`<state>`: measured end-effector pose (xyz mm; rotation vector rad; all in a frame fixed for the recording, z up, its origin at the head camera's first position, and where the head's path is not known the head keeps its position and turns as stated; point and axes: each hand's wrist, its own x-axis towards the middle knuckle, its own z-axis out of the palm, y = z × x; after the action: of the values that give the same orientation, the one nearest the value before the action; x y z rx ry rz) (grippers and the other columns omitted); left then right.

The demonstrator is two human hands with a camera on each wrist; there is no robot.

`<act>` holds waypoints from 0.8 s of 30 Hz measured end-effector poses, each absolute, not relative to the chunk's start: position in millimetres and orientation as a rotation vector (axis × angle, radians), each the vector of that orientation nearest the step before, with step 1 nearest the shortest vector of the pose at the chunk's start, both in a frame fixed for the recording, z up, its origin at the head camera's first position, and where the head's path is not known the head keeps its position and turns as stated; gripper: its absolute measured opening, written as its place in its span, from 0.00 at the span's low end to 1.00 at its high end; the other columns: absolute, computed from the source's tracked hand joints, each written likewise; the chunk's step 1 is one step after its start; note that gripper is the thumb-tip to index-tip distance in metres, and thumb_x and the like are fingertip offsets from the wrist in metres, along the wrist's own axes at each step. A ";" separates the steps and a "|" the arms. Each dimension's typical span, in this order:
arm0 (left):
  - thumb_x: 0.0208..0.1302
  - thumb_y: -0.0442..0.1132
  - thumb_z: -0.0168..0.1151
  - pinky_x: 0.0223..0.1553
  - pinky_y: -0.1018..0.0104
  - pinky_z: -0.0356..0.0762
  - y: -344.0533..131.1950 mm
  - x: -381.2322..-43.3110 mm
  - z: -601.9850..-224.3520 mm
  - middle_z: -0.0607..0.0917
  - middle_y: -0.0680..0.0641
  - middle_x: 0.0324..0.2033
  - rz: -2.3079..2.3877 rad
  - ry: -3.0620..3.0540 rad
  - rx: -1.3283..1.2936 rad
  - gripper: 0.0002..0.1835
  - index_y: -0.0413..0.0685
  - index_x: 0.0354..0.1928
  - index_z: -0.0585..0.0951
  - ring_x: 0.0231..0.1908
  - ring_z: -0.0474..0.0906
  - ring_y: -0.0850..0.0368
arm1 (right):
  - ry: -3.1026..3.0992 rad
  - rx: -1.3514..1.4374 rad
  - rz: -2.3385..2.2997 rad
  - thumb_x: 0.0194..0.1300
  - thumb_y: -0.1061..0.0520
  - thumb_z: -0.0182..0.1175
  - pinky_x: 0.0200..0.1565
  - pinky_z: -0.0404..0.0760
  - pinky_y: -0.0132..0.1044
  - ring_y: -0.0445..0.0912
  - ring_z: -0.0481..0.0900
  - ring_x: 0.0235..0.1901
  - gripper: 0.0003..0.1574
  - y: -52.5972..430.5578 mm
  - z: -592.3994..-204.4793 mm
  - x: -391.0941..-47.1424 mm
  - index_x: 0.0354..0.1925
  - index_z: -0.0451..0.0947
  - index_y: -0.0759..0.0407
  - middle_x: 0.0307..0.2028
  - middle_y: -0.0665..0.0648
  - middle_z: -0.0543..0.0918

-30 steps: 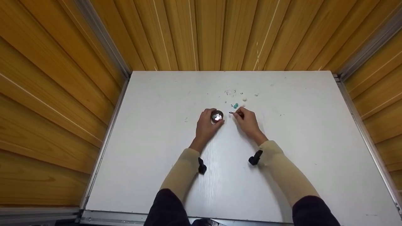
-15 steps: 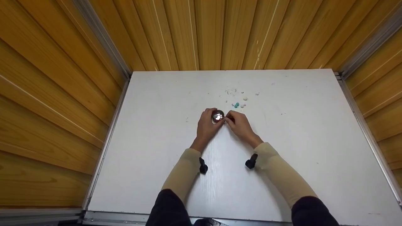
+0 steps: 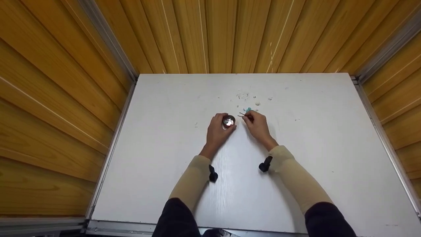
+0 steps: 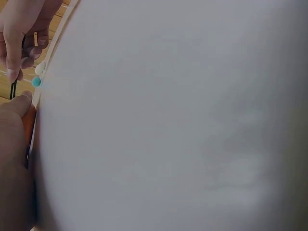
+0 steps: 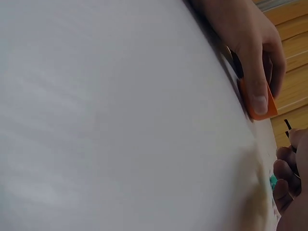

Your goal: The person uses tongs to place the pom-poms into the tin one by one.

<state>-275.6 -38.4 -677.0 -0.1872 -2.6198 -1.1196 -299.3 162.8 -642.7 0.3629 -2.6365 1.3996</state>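
Observation:
My left hand grips a small round cup on the white table, fingers and thumb curled about its sides. Its inside looks shiny from above, and the right wrist view shows its orange wall under the thumb. Just to the right, my right hand pinches dark tweezers. Their prongs stand apart and point toward the cup, with nothing visible between the tips. Small teal balls lie just beyond the right hand, which partly covers them. The left wrist view also catches the tweezers and one teal ball.
A pale ball lies behind the teal ones, with a smaller pale ball near the right fingers. Dark specks and scuffs mark the white table. Wood-look panels stand behind and at both sides.
The tweezers' tips met the cup's right rim half a second ago; now the right hand has drawn back rightward and the prongs have spread. The left hand and cup stay nearly in place.

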 end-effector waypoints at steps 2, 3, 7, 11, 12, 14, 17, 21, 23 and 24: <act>0.62 0.56 0.78 0.62 0.63 0.76 -38.1 -276.0 -676.1 0.83 0.51 0.56 -1.111 -2.619 -0.192 0.34 0.50 0.65 0.79 0.58 0.78 0.57 | -2.631 0.322 1.391 0.76 0.59 0.65 0.45 0.80 0.42 0.50 0.83 0.41 0.08 167.3 -642.9 -306.2 0.46 0.84 0.65 0.41 0.61 0.87; 0.62 0.56 0.78 0.62 0.63 0.76 -37.8 -275.9 -675.6 0.83 0.51 0.57 -1.110 -2.621 -0.191 0.34 0.50 0.65 0.79 0.58 0.78 0.57 | -2.626 0.304 1.386 0.76 0.60 0.65 0.45 0.80 0.42 0.51 0.83 0.42 0.09 169.6 -643.4 -309.3 0.47 0.84 0.65 0.42 0.61 0.88; 0.62 0.55 0.78 0.63 0.61 0.76 -36.5 -274.2 -674.7 0.83 0.51 0.57 -1.122 -2.626 -0.175 0.34 0.50 0.66 0.78 0.59 0.78 0.56 | -2.629 0.227 1.383 0.77 0.60 0.64 0.47 0.80 0.44 0.52 0.83 0.43 0.09 178.4 -647.3 -316.7 0.48 0.84 0.67 0.44 0.62 0.88; 0.62 0.55 0.79 0.64 0.62 0.75 -35.1 -271.8 -675.0 0.82 0.51 0.58 -1.135 -2.644 -0.163 0.34 0.50 0.66 0.78 0.60 0.77 0.57 | -2.650 0.148 1.393 0.77 0.60 0.64 0.47 0.80 0.44 0.52 0.83 0.43 0.09 184.2 -653.3 -317.3 0.47 0.84 0.67 0.43 0.63 0.87; 0.62 0.55 0.78 0.64 0.62 0.75 -34.9 -271.6 -674.8 0.82 0.51 0.58 -1.138 -2.649 -0.161 0.35 0.50 0.66 0.78 0.60 0.77 0.57 | -2.653 0.138 1.393 0.77 0.60 0.64 0.47 0.80 0.44 0.52 0.83 0.43 0.09 184.8 -654.3 -317.2 0.47 0.84 0.67 0.43 0.63 0.87; 0.62 0.55 0.78 0.64 0.63 0.74 -35.3 -272.3 -674.8 0.82 0.51 0.57 -1.144 -2.650 -0.158 0.34 0.50 0.66 0.78 0.59 0.77 0.57 | -2.660 0.128 1.397 0.76 0.59 0.64 0.47 0.80 0.44 0.52 0.82 0.43 0.10 184.8 -654.2 -318.0 0.47 0.84 0.67 0.43 0.63 0.87; 0.62 0.55 0.79 0.64 0.63 0.75 -36.1 -274.0 -674.5 0.83 0.52 0.57 -1.162 -2.641 -0.156 0.34 0.50 0.66 0.78 0.59 0.77 0.57 | -2.668 0.135 1.383 0.76 0.59 0.64 0.47 0.79 0.45 0.53 0.82 0.42 0.09 183.3 -653.5 -320.3 0.46 0.84 0.66 0.42 0.63 0.87; 0.62 0.56 0.79 0.63 0.62 0.75 -36.6 -274.9 -675.0 0.83 0.52 0.57 -1.160 -2.637 -0.155 0.34 0.50 0.66 0.79 0.58 0.77 0.57 | -2.694 0.156 1.334 0.76 0.59 0.64 0.45 0.79 0.46 0.53 0.82 0.41 0.08 181.9 -655.0 -322.1 0.44 0.84 0.66 0.41 0.62 0.87; 0.62 0.55 0.79 0.63 0.62 0.75 -36.7 -274.8 -674.6 0.83 0.51 0.57 -1.154 -2.637 -0.156 0.34 0.50 0.66 0.79 0.58 0.78 0.57 | -2.706 0.168 1.306 0.76 0.59 0.64 0.45 0.79 0.46 0.53 0.82 0.40 0.08 181.7 -656.6 -322.7 0.44 0.83 0.65 0.40 0.62 0.87; 0.62 0.55 0.78 0.64 0.62 0.75 -36.6 -275.0 -674.6 0.83 0.51 0.57 -1.150 -2.637 -0.157 0.34 0.50 0.66 0.78 0.58 0.78 0.57 | -2.711 0.174 1.294 0.76 0.59 0.64 0.45 0.79 0.46 0.53 0.82 0.40 0.08 181.6 -657.0 -323.0 0.43 0.83 0.65 0.40 0.62 0.87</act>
<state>-275.0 -36.6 -674.6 -0.1568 -2.6371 -1.1499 -323.0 181.6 -657.0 0.1737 -2.7107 1.2943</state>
